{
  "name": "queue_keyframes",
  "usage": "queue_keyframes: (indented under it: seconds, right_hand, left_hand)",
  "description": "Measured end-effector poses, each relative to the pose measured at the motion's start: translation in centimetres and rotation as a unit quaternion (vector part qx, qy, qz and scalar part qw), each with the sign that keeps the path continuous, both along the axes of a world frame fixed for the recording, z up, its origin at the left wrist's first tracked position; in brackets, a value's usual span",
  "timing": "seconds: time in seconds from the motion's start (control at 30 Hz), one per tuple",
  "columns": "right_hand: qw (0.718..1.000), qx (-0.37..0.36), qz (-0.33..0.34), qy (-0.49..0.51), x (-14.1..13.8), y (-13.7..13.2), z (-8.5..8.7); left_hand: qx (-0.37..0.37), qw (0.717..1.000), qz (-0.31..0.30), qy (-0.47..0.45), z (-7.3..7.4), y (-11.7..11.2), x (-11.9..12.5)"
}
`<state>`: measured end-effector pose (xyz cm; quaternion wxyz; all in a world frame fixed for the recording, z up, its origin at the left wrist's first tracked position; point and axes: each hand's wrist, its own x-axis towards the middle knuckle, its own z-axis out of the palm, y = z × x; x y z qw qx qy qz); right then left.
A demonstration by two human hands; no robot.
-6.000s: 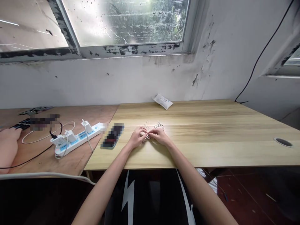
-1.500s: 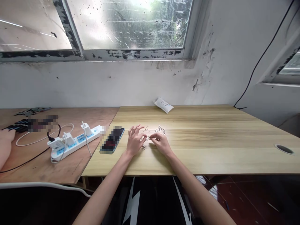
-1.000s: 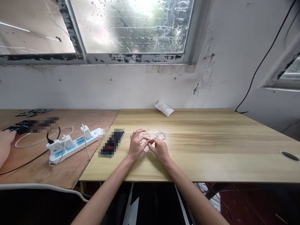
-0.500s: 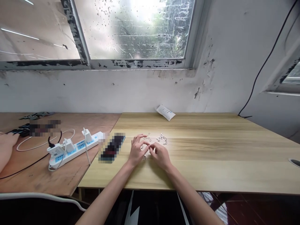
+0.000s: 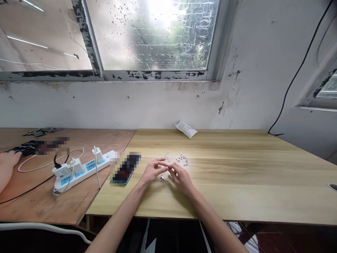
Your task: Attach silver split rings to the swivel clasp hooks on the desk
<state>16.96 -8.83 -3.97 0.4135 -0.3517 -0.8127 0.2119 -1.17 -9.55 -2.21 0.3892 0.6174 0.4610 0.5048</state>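
My left hand (image 5: 152, 171) and my right hand (image 5: 181, 176) meet over the light wooden table (image 5: 237, 175), fingertips pinched together on a small metal clasp (image 5: 161, 178) that hangs between them. Just beyond the fingers lie several small silver rings and clasps (image 5: 181, 159) scattered on the tabletop. Both forearms reach in from the near edge.
A phone (image 5: 125, 168) lies left of my hands. A white power strip (image 5: 81, 167) with plugs and cables sits on the darker table (image 5: 39, 189) at left, where another person's hand (image 5: 6, 168) rests. A white packet (image 5: 186, 128) lies by the wall.
The left hand's fingers, spread 1.5 s ago, have closed into a pinch against the right hand. The view has tilted upward, so the hands sit lower in the picture.
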Motion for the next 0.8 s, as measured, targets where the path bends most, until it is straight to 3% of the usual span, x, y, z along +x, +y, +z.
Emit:
queue_keyframes:
  seconds: [0.43, 0.8]
  right_hand:
    - [1.0, 0.004, 0.006, -0.02, -0.24, -0.28, 0.39]
    - [0.999, -0.027, -0.01, -0.025, -0.32, -0.48, 0.7]
  left_hand:
    - [-0.086, 0.992, -0.05, -0.074, 0.01, -0.05, -0.28]
    - [-0.043, 0.997, -0.03, -0.049, -0.14, 0.25, -0.09]
